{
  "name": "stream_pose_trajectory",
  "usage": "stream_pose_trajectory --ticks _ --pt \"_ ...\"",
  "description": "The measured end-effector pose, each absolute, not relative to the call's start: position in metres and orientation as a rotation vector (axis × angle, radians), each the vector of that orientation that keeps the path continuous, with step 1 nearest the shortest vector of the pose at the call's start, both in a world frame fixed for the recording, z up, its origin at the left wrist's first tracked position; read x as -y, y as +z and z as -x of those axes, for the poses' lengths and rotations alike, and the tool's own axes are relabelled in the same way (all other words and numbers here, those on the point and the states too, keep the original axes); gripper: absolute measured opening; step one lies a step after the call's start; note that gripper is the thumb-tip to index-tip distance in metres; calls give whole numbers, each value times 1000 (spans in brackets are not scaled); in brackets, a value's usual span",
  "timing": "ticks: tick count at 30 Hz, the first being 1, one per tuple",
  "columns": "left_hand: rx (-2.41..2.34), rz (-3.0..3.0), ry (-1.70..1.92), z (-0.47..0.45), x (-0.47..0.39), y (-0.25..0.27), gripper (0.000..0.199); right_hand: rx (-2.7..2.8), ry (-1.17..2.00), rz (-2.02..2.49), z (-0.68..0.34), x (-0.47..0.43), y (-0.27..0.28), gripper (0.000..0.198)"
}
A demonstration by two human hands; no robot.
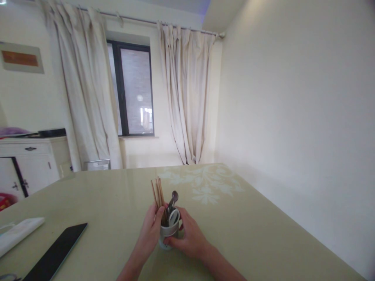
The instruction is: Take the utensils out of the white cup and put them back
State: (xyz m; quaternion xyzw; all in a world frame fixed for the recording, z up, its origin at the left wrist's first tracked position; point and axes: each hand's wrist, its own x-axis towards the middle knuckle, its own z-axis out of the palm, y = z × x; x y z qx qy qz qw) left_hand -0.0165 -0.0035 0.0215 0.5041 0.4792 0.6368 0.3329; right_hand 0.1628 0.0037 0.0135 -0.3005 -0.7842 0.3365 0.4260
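Observation:
A small cup (170, 231) holding utensils stands on the table in front of me. Several thin wooden chopsticks (158, 193) lean out of its left side. On the right, a dark metal spoon (174, 197) sticks up, and a pale rounded utensil (173, 217) sits low at the rim. My left hand (150, 228) closes around the chopsticks just above the rim, its thumb across them; its other fingers are partly hidden behind. Wrapped around the cup's right side is my right hand (190, 234), thumb on the front. Its fingertips behind the cup are hidden.
The table (249, 234) has a pale leaf pattern toward its far right corner. A black flat tablet-like object (57, 253) and a white object (22, 232) lie at the left. A wall (307, 136) runs along the right edge. A white cabinet (35, 166) stands at the back left.

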Motion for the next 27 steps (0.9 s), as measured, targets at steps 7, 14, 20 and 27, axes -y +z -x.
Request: stream_pose_trajectory --ticks 7,14,20,27 --pt "-1074 -1070 2055 18 13 41 55 1953 874 793 -160 -5 8 78" --pt "-970 -699 2353 86 -2 50 41 1918 908 823 -158 -9 4 78" --pt "-1363 -1013 2142 79 -20 14 56 1914 911 811 -158 -9 5 77" --pt "-1453 -1267 1717 70 -32 -9 55 1927 912 830 -158 -9 5 74"
